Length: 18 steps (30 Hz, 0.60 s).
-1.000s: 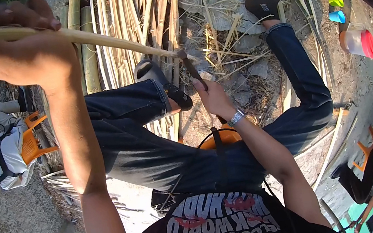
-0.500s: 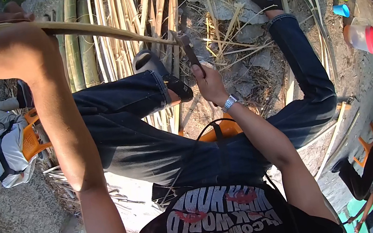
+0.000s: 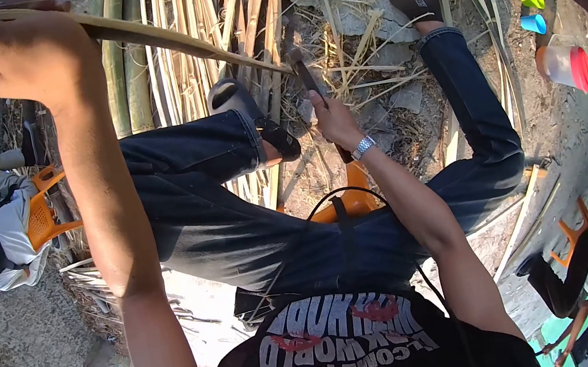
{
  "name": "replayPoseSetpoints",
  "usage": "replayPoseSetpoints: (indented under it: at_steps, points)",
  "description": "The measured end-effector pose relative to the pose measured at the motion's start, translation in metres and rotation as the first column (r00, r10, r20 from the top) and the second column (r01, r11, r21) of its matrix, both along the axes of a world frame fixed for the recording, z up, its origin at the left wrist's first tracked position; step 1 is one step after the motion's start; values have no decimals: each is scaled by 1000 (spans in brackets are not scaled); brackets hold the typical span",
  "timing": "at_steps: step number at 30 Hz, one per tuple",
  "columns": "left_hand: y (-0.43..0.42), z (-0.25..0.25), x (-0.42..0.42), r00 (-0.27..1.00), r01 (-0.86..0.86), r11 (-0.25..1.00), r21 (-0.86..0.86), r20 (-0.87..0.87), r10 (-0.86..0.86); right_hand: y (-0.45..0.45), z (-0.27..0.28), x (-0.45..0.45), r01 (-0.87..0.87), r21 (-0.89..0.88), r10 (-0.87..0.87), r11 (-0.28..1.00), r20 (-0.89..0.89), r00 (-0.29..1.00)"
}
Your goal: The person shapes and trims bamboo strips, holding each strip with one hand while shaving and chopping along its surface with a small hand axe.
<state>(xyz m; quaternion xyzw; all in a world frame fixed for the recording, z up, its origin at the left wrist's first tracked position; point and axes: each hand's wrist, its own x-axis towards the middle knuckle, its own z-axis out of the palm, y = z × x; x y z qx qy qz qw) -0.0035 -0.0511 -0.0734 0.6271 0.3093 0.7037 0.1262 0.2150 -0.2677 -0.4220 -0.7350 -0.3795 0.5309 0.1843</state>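
My left hand [image 3: 28, 61] is raised at the upper left, its fingers closed round a long bamboo strip [image 3: 168, 37]. The strip slants down to the right, and its far end lies close beside the head of a hammer [image 3: 309, 80]; whether they touch I cannot tell. My right hand [image 3: 337, 123], with a metal watch at the wrist, grips the hammer's dark handle between my spread legs. The hammer head points away from me. Part of the left fingers and the strip's near end fall into the dark rim of the view.
Split bamboo strips [image 3: 196, 83] lie piled beyond my left leg, next to thick green bamboo poles [image 3: 136, 78]. Shavings [image 3: 359, 63] litter the ground. Cups and a red-lidded container [image 3: 566, 68] stand at right. Seated people [image 3: 11, 235] are at both sides.
My left hand has shifted slightly right and up with the bamboo strip. The hammer has turned a little in my right hand, and its head has moved right.
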Motion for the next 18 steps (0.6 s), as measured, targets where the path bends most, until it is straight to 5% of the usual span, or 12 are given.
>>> replayPoseSetpoints:
  at_steps: [4,6,7,8,10,11,12,13,14,16,17,18]
  points:
    - [-25,-12,13,985,-167,984,-55,-42,165,30,65,19,184,97,-161,978,-210,964]
    - [-16,-9,21,970,-241,969,48,-27,242,25,127,10,392,179,-201,902,-630,750]
    - [-16,-12,24,961,-273,959,70,-32,276,18,138,6,415,269,-150,869,-656,740]
    - [-15,-15,26,952,-300,949,96,-35,305,6,128,1,414,249,-163,876,-655,738]
    - [13,-18,-3,946,-318,936,150,-23,325,-12,81,-9,371,557,-30,743,-526,850]
    - [41,-21,-57,992,74,990,122,-112,-61,-17,49,-6,69,567,26,821,-158,987]
    - [57,-20,-84,880,456,888,67,-187,-437,-21,-5,-11,-119,310,111,943,43,993]
    - [48,-16,-69,876,465,881,85,-189,-444,-21,-44,-3,-61,187,60,981,9,998]
    - [29,-9,-41,959,265,962,59,-124,-256,-14,-63,4,-1,65,3,998,-24,1000]
    - [0,-5,-3,986,-169,984,-50,-12,169,24,-12,9,146,-18,-147,989,-152,977]
    - [2,-4,-12,987,-143,989,-42,-75,140,20,8,9,249,-166,-286,954,-257,923]
    - [2,-12,-27,987,-147,986,-75,-83,141,16,4,9,286,-45,-287,957,-264,921]
